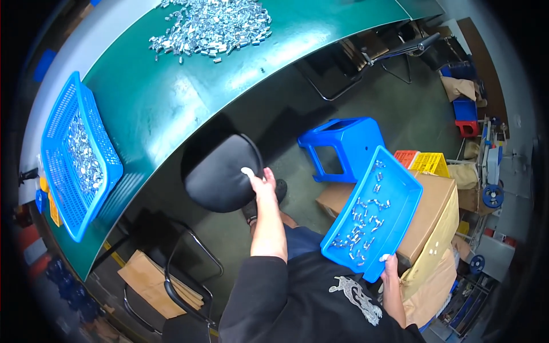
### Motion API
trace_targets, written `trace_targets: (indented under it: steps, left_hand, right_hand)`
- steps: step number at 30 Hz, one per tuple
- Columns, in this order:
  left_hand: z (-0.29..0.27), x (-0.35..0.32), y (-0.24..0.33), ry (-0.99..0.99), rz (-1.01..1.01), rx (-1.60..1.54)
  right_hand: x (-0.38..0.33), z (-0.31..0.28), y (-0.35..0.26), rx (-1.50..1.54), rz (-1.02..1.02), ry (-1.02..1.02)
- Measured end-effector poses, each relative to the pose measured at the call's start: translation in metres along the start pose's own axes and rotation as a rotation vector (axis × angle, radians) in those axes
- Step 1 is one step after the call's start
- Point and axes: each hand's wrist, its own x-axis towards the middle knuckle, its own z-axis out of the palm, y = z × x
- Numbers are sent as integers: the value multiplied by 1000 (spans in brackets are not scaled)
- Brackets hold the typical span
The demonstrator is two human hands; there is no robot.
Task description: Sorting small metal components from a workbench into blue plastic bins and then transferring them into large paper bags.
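The right hand (pixel 390 267) grips the near edge of a blue tray (pixel 374 211), fingers clamped on its rim; small metal parts (pixel 366 220) lie scattered inside. The tray sits tilted above a cardboard box (pixel 436 211). The left hand (pixel 263 182) rests closed on the edge of a black round stool seat (pixel 220 171). A blue plastic stool (pixel 343 146) stands just beyond. Farther off, the green table (pixel 171 97) carries a blue basket (pixel 77 154) and a metal parts pile (pixel 214 26).

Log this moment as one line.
left hand: on black stool seat | right hand: holds blue tray of metal parts | over cardboard box
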Motion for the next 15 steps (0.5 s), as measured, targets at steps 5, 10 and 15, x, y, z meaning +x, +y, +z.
trace_targets:
  steps: [5, 10, 15]
  left_hand:
    - [2, 0, -47, 48, -42, 259]
    - [43, 24, -44, 14, -44, 666]
    - [98, 17, -34, 80, 108, 989]
  right_hand:
    - [-23, -2, 10, 62, -25, 69]
    - [-34, -13, 33, 122, -36, 91]
    - [-36, -2, 38, 124, 30, 145]
